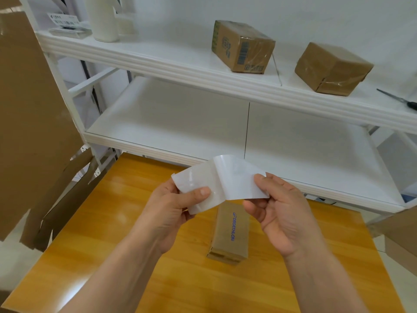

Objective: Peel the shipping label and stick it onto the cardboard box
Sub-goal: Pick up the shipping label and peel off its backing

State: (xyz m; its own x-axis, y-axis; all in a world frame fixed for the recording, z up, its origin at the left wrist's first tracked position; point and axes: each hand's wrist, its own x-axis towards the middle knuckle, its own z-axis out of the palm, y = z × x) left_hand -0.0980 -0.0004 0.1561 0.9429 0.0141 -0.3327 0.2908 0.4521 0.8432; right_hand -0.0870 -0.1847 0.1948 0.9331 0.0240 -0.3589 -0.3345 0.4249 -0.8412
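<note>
I hold a white shipping label [237,177] in the air above the wooden table, blank side toward me. My left hand [167,211] pinches the glossy backing sheet [194,188] at its left part, thumb on top. My right hand [279,211] pinches the label's right edge, and the label curls up away from the backing. Below my hands a small brown cardboard box [230,236] with blue print lies on the table, its far end hidden by the label.
The yellow wooden table [112,222] stands against a white shelf unit [203,71]. Two taped cardboard boxes [243,46] [331,68], a white roll [103,16], a stack of labels [67,26] and scissors [399,98] sit on the upper shelf. Flattened cardboard [29,132] leans at the left.
</note>
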